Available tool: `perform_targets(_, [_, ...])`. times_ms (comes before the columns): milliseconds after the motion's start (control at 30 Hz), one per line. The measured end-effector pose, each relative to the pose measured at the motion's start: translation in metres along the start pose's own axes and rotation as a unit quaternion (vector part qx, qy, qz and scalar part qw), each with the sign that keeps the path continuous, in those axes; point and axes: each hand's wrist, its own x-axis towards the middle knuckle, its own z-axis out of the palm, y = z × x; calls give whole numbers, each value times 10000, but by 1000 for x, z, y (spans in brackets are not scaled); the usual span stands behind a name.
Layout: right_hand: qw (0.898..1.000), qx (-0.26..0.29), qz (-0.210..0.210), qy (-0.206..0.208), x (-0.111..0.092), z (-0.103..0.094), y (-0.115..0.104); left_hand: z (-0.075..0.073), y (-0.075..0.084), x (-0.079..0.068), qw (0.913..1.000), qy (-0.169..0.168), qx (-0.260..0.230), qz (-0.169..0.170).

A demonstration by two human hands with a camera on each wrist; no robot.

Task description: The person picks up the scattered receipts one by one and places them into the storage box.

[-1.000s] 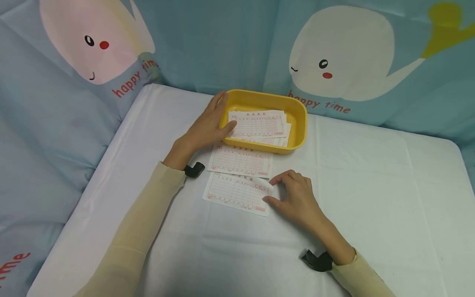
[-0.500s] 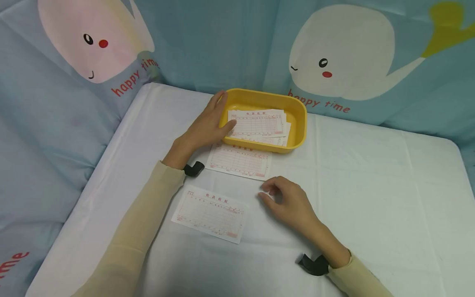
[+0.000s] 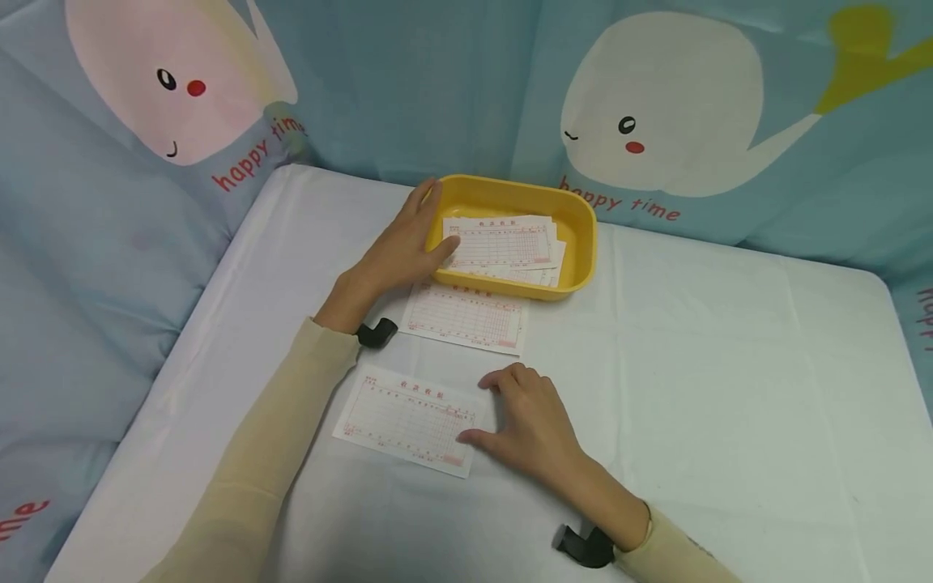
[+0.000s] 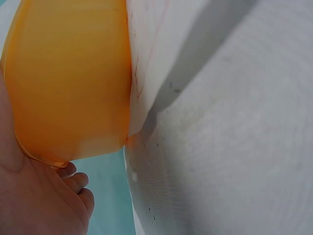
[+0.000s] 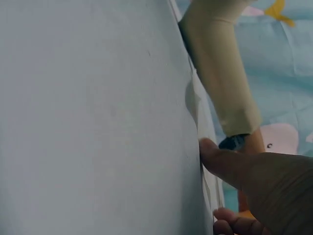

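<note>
Your right hand (image 3: 535,429) is spread, thumb and forefinger parted with nothing pinched between them. The thumb tip overlaps the right edge of a thin white rectangular paper form printed in red (image 3: 408,421), which lies flat on the smooth white tablecloth (image 3: 729,364); you can't tell from here whether skin meets paper. Because the sheet is so thin and flush with the cloth, your fingertips could slide over it, push it sideways, or crease its corner if you close them hard.

Your left hand (image 3: 401,247) grips the left end of the glossy yellow plastic tray (image 3: 583,243), thumb over the rim and fingers along the outer wall. If that grip pulls, the tray could tip or skid.

Just in front of the tray lie more red-printed white forms (image 3: 466,320); its front wall hides their far edge, so whether they run beneath is unclear. A shifting tray could drag or wrinkle them. Inside, the loosely overlapped white paper slips (image 3: 499,243) could fan out if the tray is jolted.
</note>
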Motion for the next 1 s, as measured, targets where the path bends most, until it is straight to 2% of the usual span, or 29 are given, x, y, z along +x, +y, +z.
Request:
perform_targets(433, [9995,271,-120,-108,-4,3,-8,0,1,-1,10000,-4,-60,-3])
perform_targets(700, [9918,1021,-691,-327,-5,6,-10,1,-1,-1,10000,5,-73,7])
perform_targets(1000, [9763,2142,-207,-222,-1,-7,1,0,-1,0,9999,31,-91,57])
